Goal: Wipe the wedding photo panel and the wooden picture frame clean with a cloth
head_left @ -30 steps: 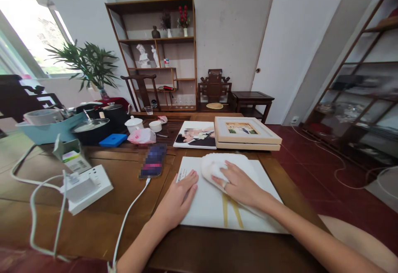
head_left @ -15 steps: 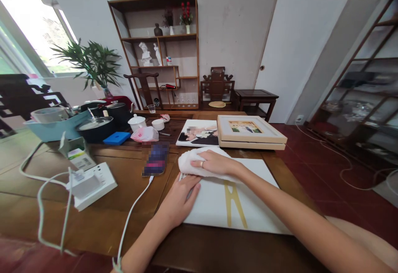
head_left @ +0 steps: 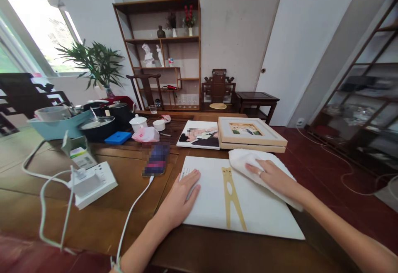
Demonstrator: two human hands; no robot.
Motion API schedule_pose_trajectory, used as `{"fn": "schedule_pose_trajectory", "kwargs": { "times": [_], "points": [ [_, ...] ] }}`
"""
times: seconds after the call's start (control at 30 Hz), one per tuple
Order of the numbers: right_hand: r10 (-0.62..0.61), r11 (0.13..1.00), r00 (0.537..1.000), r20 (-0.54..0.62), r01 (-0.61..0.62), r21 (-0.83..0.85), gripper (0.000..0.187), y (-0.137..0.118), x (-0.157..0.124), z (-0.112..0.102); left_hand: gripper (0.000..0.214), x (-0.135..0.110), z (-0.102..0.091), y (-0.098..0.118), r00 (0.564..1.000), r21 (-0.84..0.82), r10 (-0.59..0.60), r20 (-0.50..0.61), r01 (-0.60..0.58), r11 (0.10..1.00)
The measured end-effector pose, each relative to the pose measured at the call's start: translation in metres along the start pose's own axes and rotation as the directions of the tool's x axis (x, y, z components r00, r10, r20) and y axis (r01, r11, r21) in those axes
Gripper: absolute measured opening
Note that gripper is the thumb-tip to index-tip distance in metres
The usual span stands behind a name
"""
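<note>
A white canvas panel point(head_left: 211, 198) with a tan clothespin-like figure point(head_left: 231, 196) lies flat on the wooden table point(head_left: 130, 181) in front of me. My left hand point(head_left: 182, 194) rests flat on its left edge, fingers stretched out. My right hand point(head_left: 270, 174), with a ring on one finger, presses a white cloth point(head_left: 245, 159) onto the panel's upper right corner, fingers laid flat over it.
Behind the panel lie a frameless photo print point(head_left: 199, 134) and stacked wooden picture frames point(head_left: 248, 132). A phone point(head_left: 156, 159) with a white cable, a white power strip point(head_left: 93, 184), a small box, pots and a blue bin sit to the left. Shelves line the far wall.
My right hand has swept the cloth from the panel's upper left corner across to its upper right. My left hand has stayed on the left edge.
</note>
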State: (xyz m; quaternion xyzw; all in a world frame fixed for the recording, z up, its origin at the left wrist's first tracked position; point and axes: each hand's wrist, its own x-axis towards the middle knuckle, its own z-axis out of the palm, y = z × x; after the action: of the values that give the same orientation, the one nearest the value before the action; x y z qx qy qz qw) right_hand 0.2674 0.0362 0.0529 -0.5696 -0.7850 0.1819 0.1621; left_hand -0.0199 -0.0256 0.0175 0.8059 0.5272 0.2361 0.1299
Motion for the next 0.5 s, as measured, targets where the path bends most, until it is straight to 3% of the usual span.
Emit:
{"fn": "schedule_pose_trajectory", "kwargs": {
  "times": [0.07, 0.17, 0.33, 0.4, 0.5],
  "points": [
    [-0.029, 0.996, 0.999, 0.025, 0.031, -0.082, 0.046, 0.008, -0.018, 0.004, 0.044, 0.0, 0.001, 0.0, 1.0, 0.014, -0.016, -0.001, 0.016, 1.0],
    [-0.19, 0.966, 0.977, 0.095, 0.203, -0.162, 0.032, 0.009, -0.053, 0.013, 0.046, 0.0, 0.001, 0.0, 0.999, 0.035, -0.035, 0.012, 0.034, 0.999],
    [-0.357, 0.921, 0.928, 0.107, 0.369, -0.127, 0.019, 0.0, -0.115, 0.014, 0.045, 0.002, 0.002, -0.001, 1.0, 0.037, -0.018, 0.018, 0.017, 0.999],
    [-0.37, 0.915, 0.919, 0.133, 0.386, -0.121, 0.017, 0.0, -0.125, 0.01, 0.044, 0.002, 0.002, -0.001, 1.0, 0.035, -0.009, 0.01, 0.009, 0.999],
    [-0.351, 0.916, 0.921, 0.171, 0.376, -0.14, 0.019, 0.004, -0.116, 0.004, 0.044, 0.003, 0.001, 0.0, 1.0, 0.033, -0.006, -0.003, 0.007, 0.999]
  ]
}}
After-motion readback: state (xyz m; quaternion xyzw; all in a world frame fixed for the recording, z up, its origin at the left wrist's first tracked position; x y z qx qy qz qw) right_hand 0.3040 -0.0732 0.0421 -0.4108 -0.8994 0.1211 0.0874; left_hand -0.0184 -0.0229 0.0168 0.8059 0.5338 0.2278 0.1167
